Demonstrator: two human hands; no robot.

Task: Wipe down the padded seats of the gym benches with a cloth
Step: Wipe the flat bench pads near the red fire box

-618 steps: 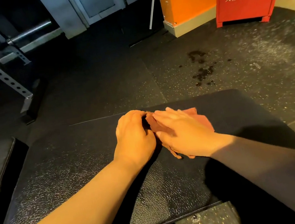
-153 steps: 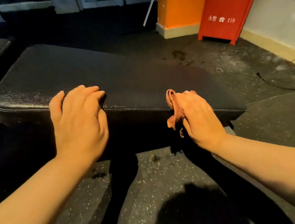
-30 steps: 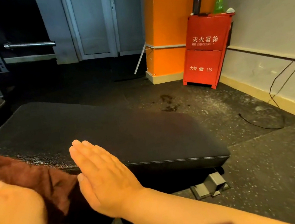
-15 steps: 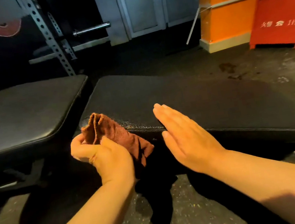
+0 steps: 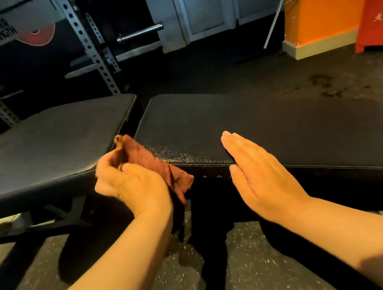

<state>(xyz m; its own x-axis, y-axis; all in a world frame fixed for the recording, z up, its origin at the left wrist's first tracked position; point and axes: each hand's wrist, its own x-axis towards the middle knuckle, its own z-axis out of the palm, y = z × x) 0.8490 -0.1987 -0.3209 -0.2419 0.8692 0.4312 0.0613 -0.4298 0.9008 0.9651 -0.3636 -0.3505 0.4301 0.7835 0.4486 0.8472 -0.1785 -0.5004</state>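
Note:
Two black padded bench pads lie side by side in front of me: the left pad [image 5: 45, 145] and the right pad [image 5: 269, 129], with a narrow gap between them. My left hand [image 5: 132, 185] grips a reddish-brown cloth [image 5: 162, 171] at the near corner of the right pad, beside the gap. The cloth hangs partly over the pad's front edge. My right hand [image 5: 258, 174] is flat with straight fingers, its fingertips over the right pad's near edge; contact is unclear.
A perforated steel rack upright [image 5: 87, 44] and a barbell end [image 5: 140, 32] stand behind the benches. An orange pillar [image 5: 323, 3] and a red fire cabinet [image 5: 381, 0] are at the far right. Speckled rubber floor [image 5: 252, 271] lies below me, with dark wet spots [image 5: 324, 84] beyond the right pad.
My view has swung left over the last second, bringing the left pad into sight. My left hand with the cloth has come up to the right pad's corner. My right hand stays flat.

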